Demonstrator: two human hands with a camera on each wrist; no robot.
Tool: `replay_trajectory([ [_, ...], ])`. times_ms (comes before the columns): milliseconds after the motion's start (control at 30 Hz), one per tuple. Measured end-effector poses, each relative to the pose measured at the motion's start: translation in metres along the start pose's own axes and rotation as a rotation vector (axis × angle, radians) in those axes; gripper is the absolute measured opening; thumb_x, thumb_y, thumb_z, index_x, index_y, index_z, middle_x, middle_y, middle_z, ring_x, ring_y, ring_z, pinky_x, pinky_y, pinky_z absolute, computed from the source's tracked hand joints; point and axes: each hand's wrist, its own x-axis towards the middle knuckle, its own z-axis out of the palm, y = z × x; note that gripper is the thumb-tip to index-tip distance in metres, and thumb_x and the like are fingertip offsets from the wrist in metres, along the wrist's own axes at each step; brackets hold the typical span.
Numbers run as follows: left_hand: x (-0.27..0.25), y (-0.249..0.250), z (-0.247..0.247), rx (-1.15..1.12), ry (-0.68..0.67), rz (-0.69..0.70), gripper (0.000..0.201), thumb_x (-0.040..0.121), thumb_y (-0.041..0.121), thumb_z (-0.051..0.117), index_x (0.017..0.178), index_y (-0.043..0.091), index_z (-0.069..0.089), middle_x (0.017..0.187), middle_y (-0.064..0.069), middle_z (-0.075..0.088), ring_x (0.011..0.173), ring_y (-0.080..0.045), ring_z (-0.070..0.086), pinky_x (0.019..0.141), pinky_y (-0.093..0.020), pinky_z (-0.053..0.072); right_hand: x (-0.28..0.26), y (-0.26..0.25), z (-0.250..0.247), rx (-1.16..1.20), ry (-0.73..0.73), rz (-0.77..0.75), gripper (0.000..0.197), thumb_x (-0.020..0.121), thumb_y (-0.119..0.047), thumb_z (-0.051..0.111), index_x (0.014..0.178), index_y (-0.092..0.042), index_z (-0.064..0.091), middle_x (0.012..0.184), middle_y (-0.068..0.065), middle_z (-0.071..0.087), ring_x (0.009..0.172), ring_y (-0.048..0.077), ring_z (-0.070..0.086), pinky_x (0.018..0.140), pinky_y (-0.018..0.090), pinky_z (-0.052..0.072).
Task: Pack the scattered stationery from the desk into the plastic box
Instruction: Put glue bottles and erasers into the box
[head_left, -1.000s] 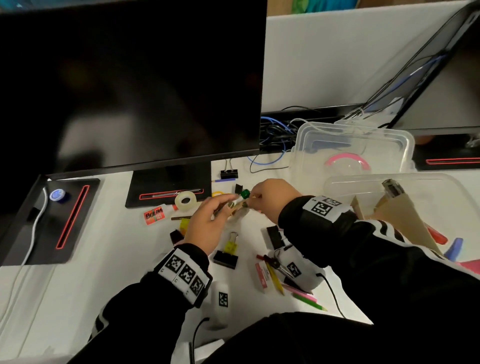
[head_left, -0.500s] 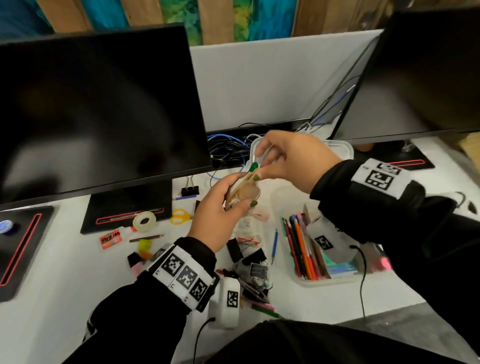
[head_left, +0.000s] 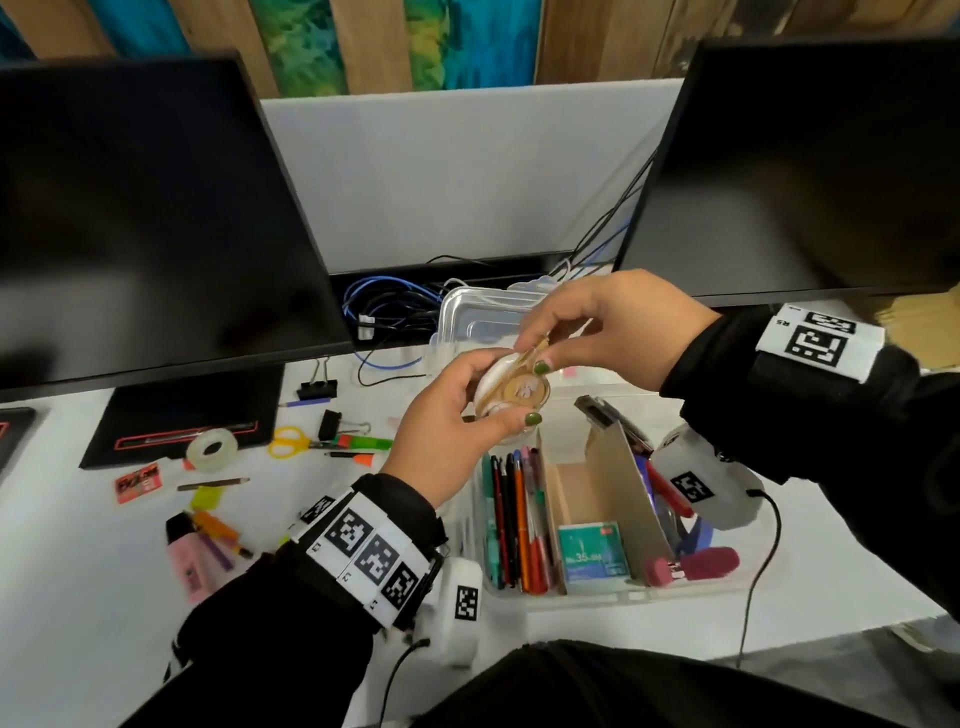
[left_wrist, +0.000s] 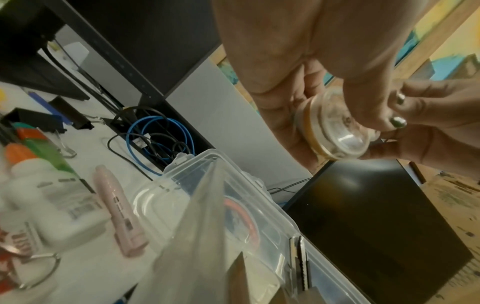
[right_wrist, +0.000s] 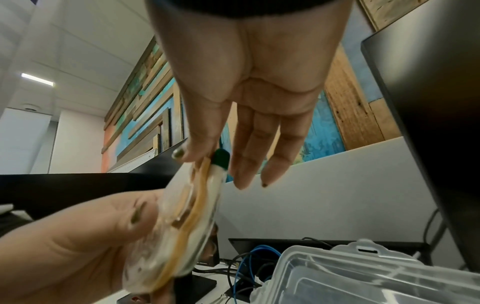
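Both hands were raised over the plastic box (head_left: 613, 597) on the counter (head_left: 78, 571): left hand (head_left: 441, 431) gripped the round tape dispenser (head_left: 511, 387) from below, right hand (head_left: 608, 327) pinched its top edge

Colours across the white desk (head_left: 78, 571)

Clear round tan-banded tape dispenser (head_left: 511, 387) with green tip; green-painted nails; yellow-handled scissors (head_left: 285, 441); pink highlighter (head_left: 189, 564); teal staple box (head_left: 592, 551); black-and-white checkered wrist tags (head_left: 363, 551); clear plastic box (head_left: 597, 597).
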Motion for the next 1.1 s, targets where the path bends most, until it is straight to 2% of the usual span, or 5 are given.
replay_trajectory([
  [333, 0.000, 0.016, 0.003, -0.199, -0.026, -0.105, 0.044, 0.076, 0.019, 0.065, 0.119, 0.019, 0.055, 0.111, -0.006, 0.065, 0.100, -0.021, 0.064, 0.077, -0.041, 0.057, 0.008, 0.021, 0.002, 0.233, 0.171, -0.187, 0.014, 0.079, -0.023, 0.072, 0.091, -0.015, 0.075, 0.101, -0.001, 0.069, 0.083, 0.016, 0.065, 0.073, 0.024, 0.054],
  [533, -0.006, 0.035, 0.002, -0.372, -0.028, -0.116, 0.051, 0.073, 0.013, 0.062, 0.121, 0.025, 0.050, 0.101, -0.010, 0.069, 0.090, -0.031, 0.067, 0.063, -0.037, 0.058, 0.006, 0.028, -0.002, 0.369, 0.212, -0.289, 0.006, 0.076, -0.023, 0.074, 0.082, -0.021, 0.073, 0.097, -0.013, 0.065, 0.089, -0.003, 0.059, 0.080, 0.015, 0.049],
  [800, -0.004, 0.040, 0.017, -0.311, 0.067, -0.033, 0.047, 0.082, 0.019, 0.055, 0.129, 0.021, 0.050, 0.123, 0.000, 0.060, 0.107, -0.019, 0.063, 0.078, -0.036, 0.057, 0.002, 0.043, -0.016, 0.441, 0.227, -0.183, 0.002, 0.075, -0.018, 0.074, 0.076, -0.020, 0.073, 0.095, -0.012, 0.069, 0.089, 0.003, 0.063, 0.088, 0.024, 0.051],
  [967, -0.001, 0.039, 0.022, -0.150, 0.111, 0.055, 0.060, 0.076, 0.017, 0.064, 0.134, 0.016, 0.047, 0.129, -0.004, 0.054, 0.111, -0.010, 0.057, 0.084, -0.024, 0.052, -0.005, 0.052, -0.023, 0.612, 0.102, -0.016, 0.011, 0.080, -0.008, 0.069, 0.082, 0.002, 0.066, 0.083, 0.014, 0.073, 0.071, 0.018, 0.072, 0.070, 0.030, 0.060],
  [1100, -0.001, 0.032, 0.025, -0.025, 0.052, 0.075, 0.075, 0.063, 0.020, 0.082, 0.131, 0.029, 0.051, 0.130, 0.000, 0.049, 0.120, -0.011, 0.049, 0.085, -0.025, 0.052, -0.010, 0.061, -0.023, 0.639, -0.030, 0.136, 0.019, 0.080, -0.010, 0.069, 0.082, 0.007, 0.061, 0.075, 0.016, 0.073, 0.066, 0.020, 0.073, 0.067, 0.032, 0.060],
])
